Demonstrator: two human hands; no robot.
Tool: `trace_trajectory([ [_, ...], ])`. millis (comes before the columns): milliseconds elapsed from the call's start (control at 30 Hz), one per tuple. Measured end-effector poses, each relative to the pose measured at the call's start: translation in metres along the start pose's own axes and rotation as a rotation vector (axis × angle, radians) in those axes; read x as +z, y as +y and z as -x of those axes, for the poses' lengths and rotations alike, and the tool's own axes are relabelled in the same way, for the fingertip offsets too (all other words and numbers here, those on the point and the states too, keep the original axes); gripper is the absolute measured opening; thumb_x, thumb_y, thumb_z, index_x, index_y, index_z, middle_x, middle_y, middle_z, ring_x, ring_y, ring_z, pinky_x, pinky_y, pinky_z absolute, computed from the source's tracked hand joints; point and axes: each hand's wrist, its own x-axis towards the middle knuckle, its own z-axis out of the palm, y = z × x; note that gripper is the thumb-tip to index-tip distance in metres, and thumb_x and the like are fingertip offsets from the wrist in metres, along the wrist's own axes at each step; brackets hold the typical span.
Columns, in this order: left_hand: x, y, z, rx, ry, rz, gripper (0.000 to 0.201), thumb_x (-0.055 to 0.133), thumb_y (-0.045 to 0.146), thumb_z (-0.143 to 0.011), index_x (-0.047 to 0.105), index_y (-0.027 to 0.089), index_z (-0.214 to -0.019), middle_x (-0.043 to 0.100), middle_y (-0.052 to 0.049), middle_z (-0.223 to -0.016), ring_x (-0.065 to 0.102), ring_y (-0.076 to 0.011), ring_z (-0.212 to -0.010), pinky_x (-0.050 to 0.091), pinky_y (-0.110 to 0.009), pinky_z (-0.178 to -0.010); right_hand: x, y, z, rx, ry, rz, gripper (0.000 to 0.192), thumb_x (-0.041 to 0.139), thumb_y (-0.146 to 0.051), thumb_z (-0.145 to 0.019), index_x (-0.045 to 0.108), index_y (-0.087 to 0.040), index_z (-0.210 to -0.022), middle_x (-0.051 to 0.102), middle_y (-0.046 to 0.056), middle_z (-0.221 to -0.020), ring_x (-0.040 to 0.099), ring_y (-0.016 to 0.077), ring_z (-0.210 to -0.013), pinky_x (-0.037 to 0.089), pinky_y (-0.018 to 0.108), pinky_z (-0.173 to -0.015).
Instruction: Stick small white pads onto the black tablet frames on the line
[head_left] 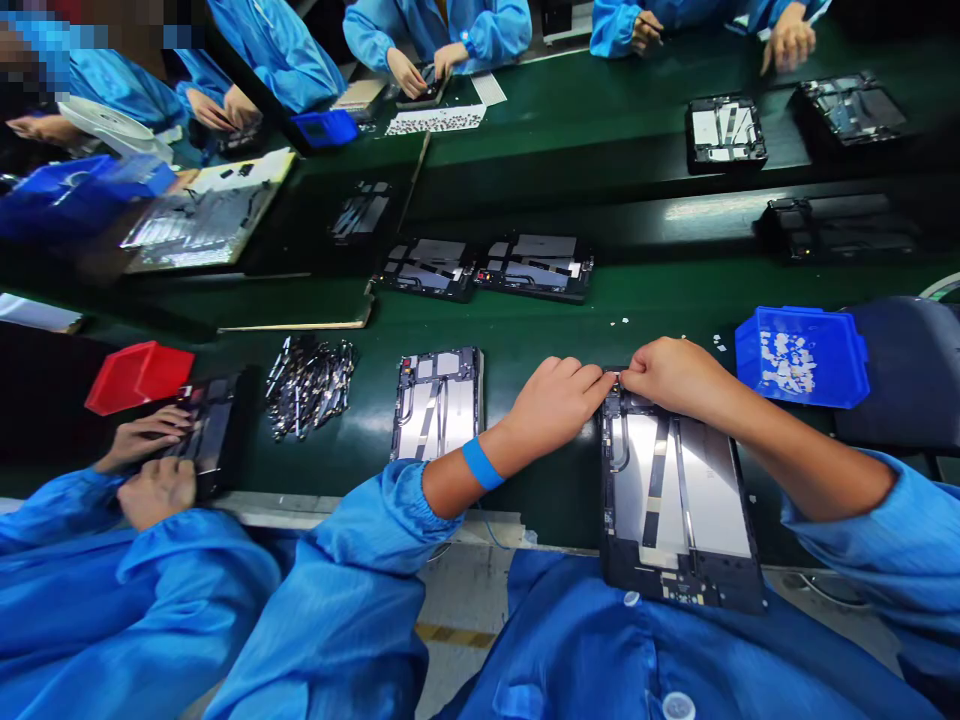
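Observation:
An opened tablet (pixel 716 480), its silver battery plates and dark flex cables showing, lies tilted over the table's near edge in front of me. At its top left corner my left hand (pixel 561 398) has its fingers drawn together, the fingertips on the corner. My right hand (pixel 670 370) is closed in a pinch at that same corner, its fingertips nearly meeting the left ones. Whatever small thing they hold is hidden by the fingers. Left of my wrist, a second opened tablet (pixel 457 405) rests on the table, partly behind my forearm.
A blue bin (pixel 851 355) with small white pieces stands right. Left are a heap of small metal parts (pixel 310 388), a red bin (pixel 142 375) and a co-worker's hands (pixel 157 470) on another tablet. Several opened tablets (pixel 536 265) lie along the green line (pixel 660 290); co-workers sit opposite.

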Motion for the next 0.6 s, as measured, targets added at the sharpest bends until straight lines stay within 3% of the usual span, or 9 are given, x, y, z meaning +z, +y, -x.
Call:
trace_trajectory([
  [67,-0.0034,-0.0008,0.0002,0.051,-0.018,-0.026,0.04,0.041,0.017,-0.109,0.06,0.012,-0.144,0.072,-0.015,-0.117,0.059,-0.0261,-0.1,0.038,-0.04,-0.077,0.0012,0.0032,0.0007,-0.026,-0.003,-0.01,0.03,0.056,-0.04,-0.088,0.069,-0.023,-0.067,0.069,0.004,-0.067,0.059,0.0183,-0.064,0.034,0.03,-0.058],
  [167,-0.0039,-0.0023,0.0008,0.06,-0.027,-0.003,0.039,0.041,0.019,-0.11,0.061,0.015,-0.144,0.072,-0.014,-0.12,0.058,-0.0259,-0.1,0.038,-0.04,-0.077,0.0025,0.0061,0.003,-0.044,0.012,-0.031,0.029,0.056,-0.039,-0.089,0.072,-0.024,-0.07,0.071,0.004,-0.07,0.061,0.0186,-0.067,0.035,0.029,-0.059],
  [600,0.0024,-0.0053,-0.0003,-0.105,-0.018,0.218,0.04,0.046,0.023,-0.108,0.064,0.023,-0.144,0.073,-0.008,-0.129,0.061,-0.0243,-0.105,0.041,-0.038,-0.084,-0.0043,0.0028,-0.0022,0.012,-0.044,-0.132,0.024,0.059,-0.037,-0.085,0.073,-0.024,-0.069,0.072,0.003,-0.07,0.061,0.0174,-0.065,0.035,0.029,-0.058],
])
